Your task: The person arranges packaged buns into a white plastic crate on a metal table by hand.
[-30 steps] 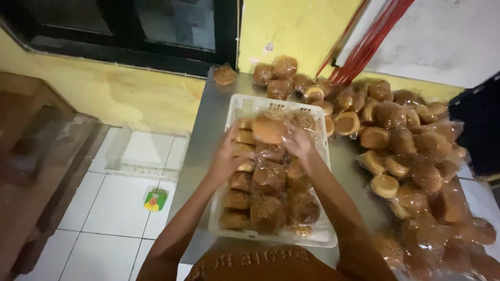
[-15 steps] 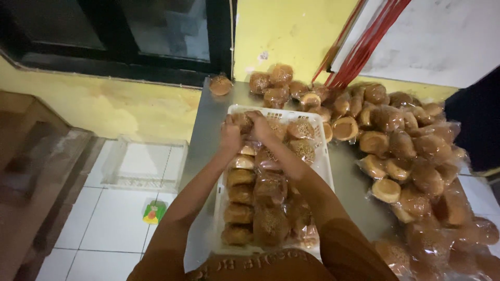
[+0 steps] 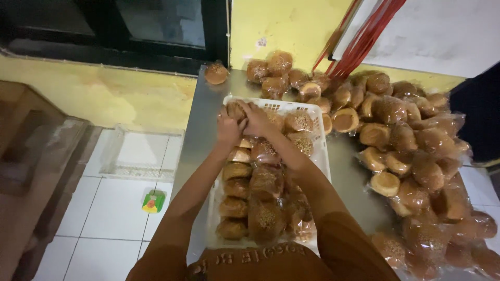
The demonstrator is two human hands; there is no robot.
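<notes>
A white plastic crate (image 3: 322, 156) lies on a steel table (image 3: 200, 130) and holds several bagged sesame buns (image 3: 265, 179). Both my hands meet at the crate's far left corner. My left hand (image 3: 228, 127) and my right hand (image 3: 256, 118) together grip one bagged bun (image 3: 235, 110), pressing it down into that corner. My forearms stretch over the rows of buns in the crate.
A big heap of bagged buns (image 3: 411, 151) covers the table's right side and far edge. One bun (image 3: 215, 73) sits alone at the far left corner. Red rods (image 3: 359, 39) lean on the yellow wall. White floor tiles and a small green packet (image 3: 153, 201) lie left.
My hands carried a bun from the middle of the crate up to its far left corner. The camera view shifted slightly closer.
</notes>
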